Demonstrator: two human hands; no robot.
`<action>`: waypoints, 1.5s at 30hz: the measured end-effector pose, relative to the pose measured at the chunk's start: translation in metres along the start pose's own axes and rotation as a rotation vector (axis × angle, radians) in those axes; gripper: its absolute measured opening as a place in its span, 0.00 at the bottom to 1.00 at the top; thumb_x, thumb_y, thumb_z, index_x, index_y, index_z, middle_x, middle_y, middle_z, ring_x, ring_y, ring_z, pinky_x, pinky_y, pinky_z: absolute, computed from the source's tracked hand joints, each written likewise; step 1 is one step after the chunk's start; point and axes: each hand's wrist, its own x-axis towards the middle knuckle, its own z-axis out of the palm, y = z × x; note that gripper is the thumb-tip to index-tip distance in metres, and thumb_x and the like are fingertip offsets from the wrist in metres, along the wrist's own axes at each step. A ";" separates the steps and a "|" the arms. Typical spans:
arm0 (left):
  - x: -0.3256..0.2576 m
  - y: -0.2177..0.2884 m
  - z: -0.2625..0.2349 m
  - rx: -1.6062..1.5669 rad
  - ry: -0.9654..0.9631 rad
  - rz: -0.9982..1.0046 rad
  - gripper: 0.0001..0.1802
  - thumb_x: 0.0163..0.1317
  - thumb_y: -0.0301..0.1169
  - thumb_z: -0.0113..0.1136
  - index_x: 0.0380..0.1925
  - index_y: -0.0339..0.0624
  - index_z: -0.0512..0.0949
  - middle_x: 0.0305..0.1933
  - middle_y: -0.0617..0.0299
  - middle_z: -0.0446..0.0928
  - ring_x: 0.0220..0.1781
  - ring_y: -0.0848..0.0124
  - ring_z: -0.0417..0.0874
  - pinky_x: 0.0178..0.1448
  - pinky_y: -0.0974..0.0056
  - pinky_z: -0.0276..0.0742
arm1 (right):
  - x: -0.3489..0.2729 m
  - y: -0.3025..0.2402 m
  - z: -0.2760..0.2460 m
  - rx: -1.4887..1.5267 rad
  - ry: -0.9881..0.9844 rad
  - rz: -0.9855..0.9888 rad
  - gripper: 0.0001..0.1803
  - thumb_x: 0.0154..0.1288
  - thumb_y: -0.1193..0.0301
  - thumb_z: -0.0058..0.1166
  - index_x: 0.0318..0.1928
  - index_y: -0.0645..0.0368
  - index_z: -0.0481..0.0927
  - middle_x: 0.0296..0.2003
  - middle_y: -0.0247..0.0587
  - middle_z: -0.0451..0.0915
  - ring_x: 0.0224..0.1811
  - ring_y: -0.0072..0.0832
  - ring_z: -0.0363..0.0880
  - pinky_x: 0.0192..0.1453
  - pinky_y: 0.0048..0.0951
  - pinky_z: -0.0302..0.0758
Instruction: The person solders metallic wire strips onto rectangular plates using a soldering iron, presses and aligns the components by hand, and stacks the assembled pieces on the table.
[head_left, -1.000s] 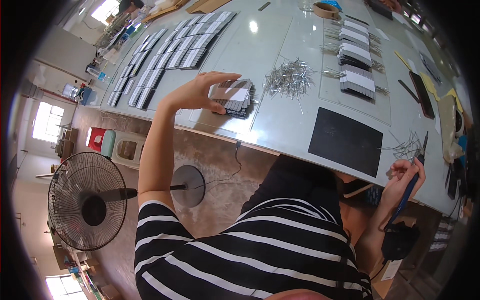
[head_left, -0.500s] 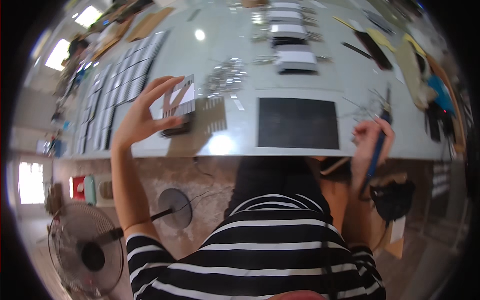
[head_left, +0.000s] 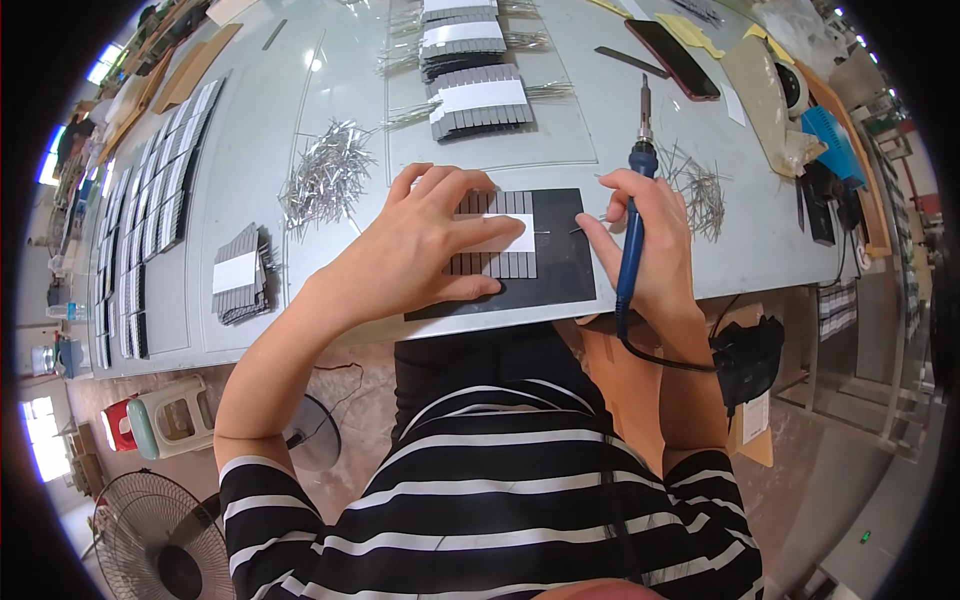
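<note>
My left hand (head_left: 425, 235) spans a grey slatted panel (head_left: 515, 262) with a white strip across its middle. Thumb and fingers rest at its opposite edges, and one finger presses the strip. Beneath the panel lies a black mat (head_left: 566, 275). A short thin wire (head_left: 542, 232) shows at the panel's right side. My right hand (head_left: 650, 235) is closed round the blue handle of a soldering iron (head_left: 635, 225), its metal tip pointing away from me. By the right thumb, a thin wire (head_left: 580, 230) sticks out toward the mat; how it is held is partly hidden.
Left of the mat are a small panel stack (head_left: 240, 275), a pile of short metal pins (head_left: 330, 172) and long panel rows (head_left: 165, 190). Wired panel bundles (head_left: 480, 100) stand behind. Loose wires (head_left: 697, 190), a phone (head_left: 672, 58) and a tape dispenser (head_left: 770, 105) lie right.
My left hand has brought a panel from the stack at left onto the black mat. My right hand, with the soldering iron, has come in toward the mat's right edge. The view has shifted.
</note>
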 end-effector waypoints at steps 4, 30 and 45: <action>0.005 0.000 0.001 0.042 0.046 0.056 0.28 0.52 0.49 0.69 0.51 0.48 0.81 0.62 0.54 0.71 0.63 0.55 0.71 0.73 0.45 0.54 | -0.004 0.001 0.003 -0.033 -0.045 -0.031 0.24 0.49 0.78 0.67 0.48 0.53 0.75 0.25 0.35 0.70 0.32 0.35 0.71 0.41 0.37 0.63; -0.005 -0.005 0.016 0.148 0.149 0.139 0.21 0.55 0.40 0.68 0.48 0.44 0.80 0.55 0.61 0.76 0.58 0.61 0.75 0.70 0.48 0.60 | 0.003 -0.005 0.009 -0.102 -0.057 0.006 0.18 0.53 0.75 0.67 0.45 0.53 0.77 0.22 0.33 0.71 0.29 0.34 0.71 0.41 0.34 0.64; -0.003 -0.006 0.013 0.104 0.165 0.184 0.20 0.53 0.34 0.69 0.47 0.43 0.80 0.52 0.62 0.78 0.54 0.62 0.77 0.65 0.50 0.67 | 0.000 -0.014 0.016 -0.122 -0.063 -0.042 0.15 0.55 0.74 0.66 0.43 0.56 0.77 0.23 0.36 0.70 0.29 0.35 0.70 0.39 0.35 0.62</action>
